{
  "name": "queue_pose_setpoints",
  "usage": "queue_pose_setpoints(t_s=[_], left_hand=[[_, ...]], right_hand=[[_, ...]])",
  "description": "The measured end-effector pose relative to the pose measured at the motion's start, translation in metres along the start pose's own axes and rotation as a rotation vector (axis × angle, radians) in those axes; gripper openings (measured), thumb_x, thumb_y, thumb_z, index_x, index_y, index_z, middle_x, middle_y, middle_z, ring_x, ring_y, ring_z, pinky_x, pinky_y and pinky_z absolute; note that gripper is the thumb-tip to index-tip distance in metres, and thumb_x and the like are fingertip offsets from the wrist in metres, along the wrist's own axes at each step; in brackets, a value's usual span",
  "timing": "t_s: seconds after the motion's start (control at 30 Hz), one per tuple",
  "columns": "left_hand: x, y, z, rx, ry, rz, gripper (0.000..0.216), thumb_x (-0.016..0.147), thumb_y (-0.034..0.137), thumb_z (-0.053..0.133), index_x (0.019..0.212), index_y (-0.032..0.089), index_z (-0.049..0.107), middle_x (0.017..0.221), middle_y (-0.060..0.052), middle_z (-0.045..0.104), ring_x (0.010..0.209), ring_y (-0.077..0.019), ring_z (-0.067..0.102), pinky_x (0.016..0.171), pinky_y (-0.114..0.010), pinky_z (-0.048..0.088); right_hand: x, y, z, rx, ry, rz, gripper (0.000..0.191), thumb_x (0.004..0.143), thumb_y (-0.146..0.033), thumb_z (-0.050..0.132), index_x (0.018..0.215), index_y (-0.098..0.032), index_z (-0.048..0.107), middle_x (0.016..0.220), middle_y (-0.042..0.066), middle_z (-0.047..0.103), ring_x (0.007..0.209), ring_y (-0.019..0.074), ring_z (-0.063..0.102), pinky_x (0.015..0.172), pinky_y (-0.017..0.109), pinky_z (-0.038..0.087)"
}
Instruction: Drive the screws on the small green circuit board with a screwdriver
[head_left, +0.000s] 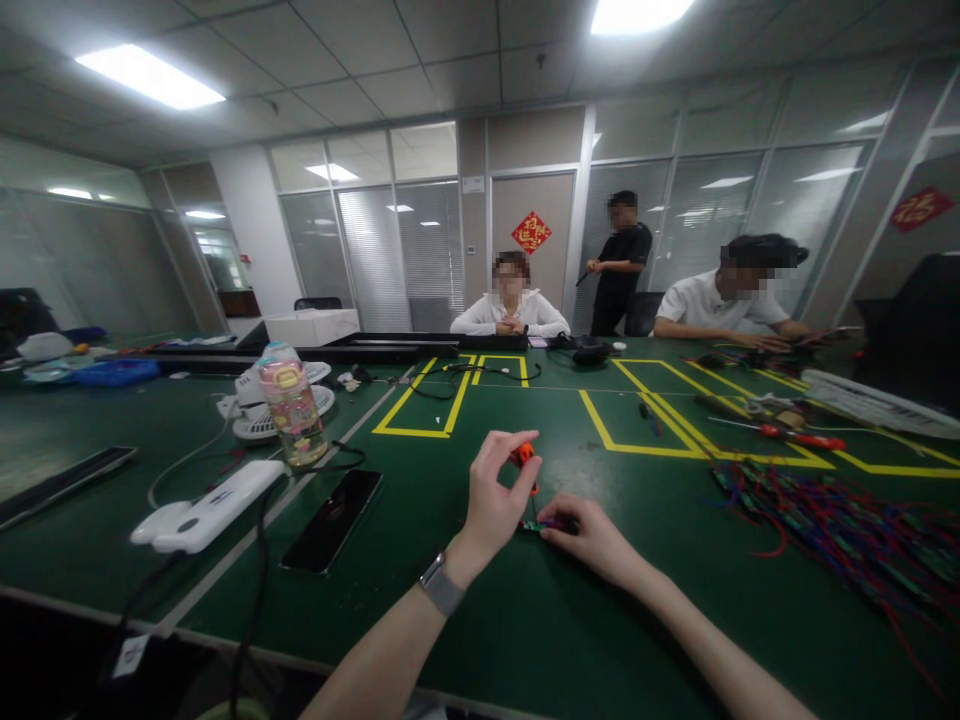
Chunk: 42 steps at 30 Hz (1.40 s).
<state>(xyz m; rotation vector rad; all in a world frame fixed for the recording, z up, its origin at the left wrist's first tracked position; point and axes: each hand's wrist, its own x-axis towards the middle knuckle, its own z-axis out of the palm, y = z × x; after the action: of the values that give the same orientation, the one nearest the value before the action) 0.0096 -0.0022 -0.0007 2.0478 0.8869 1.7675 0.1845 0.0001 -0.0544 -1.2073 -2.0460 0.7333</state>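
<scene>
Between the thumb and fingers of my left hand (499,490) is a small screwdriver (526,457) with an orange handle, held upright. Its thin shaft points down at a small green circuit board (531,526); I cannot tell whether the tip touches it. My right hand (592,540) pinches the board's right end against the green tabletop, with dark wires partly hidden under the fingers. To the right lies a heap of similar boards with red and blue wires (832,530).
Left of my hands are a black phone (332,520), a white power strip (210,508), a clear bottle (292,405) and white fans (251,405). A red-handled screwdriver (802,436) lies at right. Yellow tape (412,432) marks the table. Two people sit opposite; another stands behind.
</scene>
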Motion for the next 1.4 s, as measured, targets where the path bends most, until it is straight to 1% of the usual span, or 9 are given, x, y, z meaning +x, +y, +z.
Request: queue_pose_setpoints(t_s=[0.07, 0.27, 0.47, 0.63, 0.8, 0.97, 1.03, 1.2, 1.4], left_hand=[[0.0002, -0.0004, 0.0, 0.019, 0.007, 0.007, 0.024, 0.09, 0.021, 0.06, 0.113, 0.023, 0.066, 0.094, -0.003, 0.059, 0.085, -0.0161, 0.058, 0.078, -0.028, 0.049], [-0.0001, 0.001, 0.0002, -0.077, -0.059, -0.049, 0.034, 0.099, 0.023, 0.043, 0.129, 0.024, 0.057, 0.108, -0.007, 0.064, 0.096, -0.0173, 0.061, 0.083, -0.029, 0.05], [-0.0006, -0.0002, 0.0003, -0.018, -0.007, -0.012, 0.025, 0.092, 0.023, 0.057, 0.115, 0.023, 0.066, 0.093, -0.003, 0.059, 0.082, -0.0153, 0.059, 0.076, -0.027, 0.05], [-0.0001, 0.0001, 0.0001, -0.07, -0.065, -0.043, 0.035, 0.099, 0.023, 0.043, 0.131, 0.024, 0.057, 0.104, -0.006, 0.063, 0.09, -0.0168, 0.061, 0.08, -0.029, 0.051], [0.0002, -0.0002, -0.0001, -0.014, -0.03, -0.003, 0.025, 0.092, 0.024, 0.057, 0.115, 0.024, 0.067, 0.093, -0.003, 0.06, 0.084, -0.0157, 0.059, 0.076, -0.027, 0.05], [0.0006, 0.0006, 0.0001, -0.094, -0.073, -0.039, 0.034, 0.101, 0.027, 0.04, 0.129, 0.025, 0.059, 0.107, -0.007, 0.064, 0.093, -0.0171, 0.062, 0.08, -0.029, 0.051], [0.0007, 0.0001, 0.0004, -0.1, -0.066, -0.048, 0.034, 0.1, 0.028, 0.043, 0.13, 0.024, 0.058, 0.106, -0.007, 0.065, 0.092, -0.0172, 0.062, 0.079, -0.029, 0.051], [0.0003, -0.0016, 0.0002, -0.014, -0.004, -0.021, 0.028, 0.091, 0.027, 0.06, 0.118, 0.024, 0.066, 0.09, -0.003, 0.06, 0.081, -0.0157, 0.058, 0.075, -0.027, 0.049], [-0.0004, 0.0008, 0.0008, -0.082, -0.094, -0.039, 0.034, 0.1, 0.024, 0.042, 0.13, 0.024, 0.057, 0.104, -0.006, 0.064, 0.091, -0.0161, 0.061, 0.08, -0.028, 0.05]], right_hand=[[0.0001, -0.0001, 0.0, 0.0, 0.0, 0.001, 0.012, 0.077, -0.018, 0.065, 0.086, -0.017, 0.071, 0.084, 0.004, 0.067, 0.078, 0.0187, 0.061, 0.071, 0.029, 0.048], [0.0006, 0.0002, 0.0005, 0.008, -0.001, -0.006, 0.011, 0.077, -0.018, 0.064, 0.085, -0.016, 0.071, 0.084, 0.004, 0.066, 0.077, 0.0183, 0.061, 0.072, 0.029, 0.047], [0.0002, 0.0003, 0.0009, -0.01, 0.008, -0.001, 0.011, 0.076, -0.018, 0.065, 0.085, -0.017, 0.071, 0.082, 0.003, 0.067, 0.077, 0.0182, 0.06, 0.071, 0.028, 0.047], [0.0002, 0.0002, 0.001, -0.006, 0.006, -0.005, 0.011, 0.076, -0.018, 0.065, 0.085, -0.017, 0.071, 0.084, 0.004, 0.067, 0.077, 0.0188, 0.061, 0.071, 0.029, 0.047], [0.0004, -0.0002, 0.0015, -0.001, 0.005, 0.005, 0.012, 0.076, -0.016, 0.065, 0.085, -0.016, 0.072, 0.084, 0.004, 0.067, 0.077, 0.0187, 0.06, 0.07, 0.029, 0.047], [0.0003, -0.001, 0.001, -0.007, 0.005, -0.007, 0.011, 0.077, -0.016, 0.065, 0.085, -0.017, 0.072, 0.084, 0.004, 0.066, 0.077, 0.0183, 0.06, 0.071, 0.028, 0.047], [-0.0002, -0.0021, 0.0005, -0.009, 0.003, -0.007, 0.012, 0.076, -0.015, 0.065, 0.085, -0.017, 0.072, 0.083, 0.004, 0.066, 0.077, 0.0184, 0.06, 0.07, 0.028, 0.046], [-0.001, -0.0041, -0.0004, -0.009, 0.003, 0.004, 0.012, 0.076, -0.016, 0.064, 0.085, -0.017, 0.072, 0.083, 0.003, 0.066, 0.077, 0.0183, 0.06, 0.07, 0.028, 0.046], [0.0007, 0.0011, 0.0015, 0.01, 0.004, -0.005, 0.012, 0.076, -0.017, 0.064, 0.086, -0.016, 0.072, 0.084, 0.004, 0.066, 0.078, 0.0183, 0.06, 0.07, 0.028, 0.046]])
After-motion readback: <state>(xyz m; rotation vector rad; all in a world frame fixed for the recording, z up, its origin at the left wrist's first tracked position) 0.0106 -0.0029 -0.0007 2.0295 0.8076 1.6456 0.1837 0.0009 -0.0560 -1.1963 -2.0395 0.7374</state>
